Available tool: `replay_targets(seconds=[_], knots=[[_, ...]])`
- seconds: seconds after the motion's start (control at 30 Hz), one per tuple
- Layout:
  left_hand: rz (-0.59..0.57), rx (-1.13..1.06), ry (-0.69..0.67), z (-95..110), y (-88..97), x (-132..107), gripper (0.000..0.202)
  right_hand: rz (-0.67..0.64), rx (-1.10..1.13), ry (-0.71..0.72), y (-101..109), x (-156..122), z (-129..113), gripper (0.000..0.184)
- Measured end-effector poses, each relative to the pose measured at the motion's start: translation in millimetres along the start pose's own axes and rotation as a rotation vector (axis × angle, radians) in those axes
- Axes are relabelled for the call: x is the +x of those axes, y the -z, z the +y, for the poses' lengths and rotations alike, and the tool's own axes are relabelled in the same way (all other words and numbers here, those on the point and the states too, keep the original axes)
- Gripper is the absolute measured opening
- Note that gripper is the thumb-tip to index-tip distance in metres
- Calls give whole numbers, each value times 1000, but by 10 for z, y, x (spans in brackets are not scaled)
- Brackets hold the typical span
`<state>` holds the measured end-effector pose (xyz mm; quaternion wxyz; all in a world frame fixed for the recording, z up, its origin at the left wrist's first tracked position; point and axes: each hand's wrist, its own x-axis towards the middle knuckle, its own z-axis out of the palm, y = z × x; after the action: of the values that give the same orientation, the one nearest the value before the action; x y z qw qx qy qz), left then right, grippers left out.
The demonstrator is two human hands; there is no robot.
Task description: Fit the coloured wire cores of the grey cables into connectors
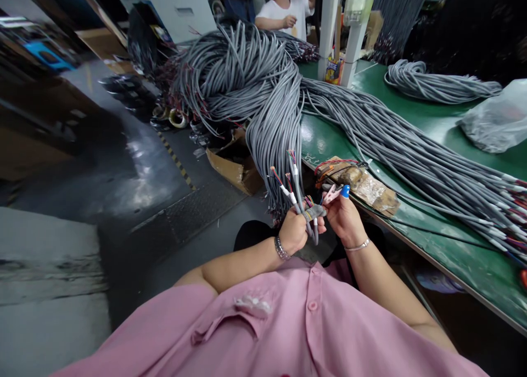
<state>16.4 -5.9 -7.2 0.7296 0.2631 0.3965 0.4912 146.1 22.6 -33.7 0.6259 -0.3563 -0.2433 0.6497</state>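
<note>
My left hand [293,231] is closed around a few grey cables [297,207] whose white-banded ends fan out into thin coloured wires. A grey covering [313,212] wraps a digit of that hand. Close beside it, my right hand [346,220] pinches a pink clip [331,194] between its fingers, near the wire ends. A blue cap [345,191] covers one of its fingertips. Whether the clip's jaws touch a wire is too small to tell. Behind both hands, a large bundle of grey cables [272,113] hangs over the table edge.
The green table [436,223] carries a long row of grey cables [395,130], a tape-wrapped block [370,190] with wires, another cable coil [436,83] and a plastic bag [498,116]. A cardboard box [234,166] sits below. Across the table is another person [288,12].
</note>
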Motion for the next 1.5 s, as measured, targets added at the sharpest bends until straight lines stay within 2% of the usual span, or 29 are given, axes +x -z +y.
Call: replay_targets(seconds=[0.2, 0.33, 0.43, 0.5, 0.6, 0.67, 0.77, 0.83, 0.93, 1.0, 1.13, 1.3, 1.37, 1.5], knots=[[1, 59, -7, -24, 14, 15, 35, 36, 105, -6, -46, 19, 1, 36], [2, 79, 1, -15, 17, -14, 37, 28, 85, -29, -12, -17, 25, 44], [-19, 109, -9, -35, 98, -38, 38, 10, 74, -87, 57, -52, 39, 52], [-93, 161, -13, -54, 192, -50, 38, -1, 54, -123, 113, -78, 58, 52], [-286, 277, -4, -48, 342, -68, 41, 0, -58, -141, 178, -138, 102, 47], [-402, 333, 0, -16, 424, -81, 42, 4, -198, -92, 189, -203, 121, 39], [-482, 438, -40, 30, 526, -97, 39, -69, -436, 32, 138, -337, 98, 26], [-490, 533, -71, 32, 589, -102, 37, -167, -533, 77, 73, -431, 58, 23], [-483, 643, -117, 3, 666, -112, 35, -285, -564, 106, -18, -541, 4, 27], [-473, 705, -176, -7, 691, -125, 32, -296, -575, 140, -52, -591, -17, 30], [-487, 776, -261, 38, 699, -175, 32, -284, -642, 204, -75, -678, -46, 22], [-547, 679, -201, 116, 783, -291, 34, -258, -716, 229, -67, -791, -99, 21], [-495, 586, -183, 135, 859, -341, 39, -250, -747, 226, -45, -831, -125, 21], [-305, 429, -214, 181, 1038, -416, 46, -278, -775, 202, 25, -897, -166, 22]])
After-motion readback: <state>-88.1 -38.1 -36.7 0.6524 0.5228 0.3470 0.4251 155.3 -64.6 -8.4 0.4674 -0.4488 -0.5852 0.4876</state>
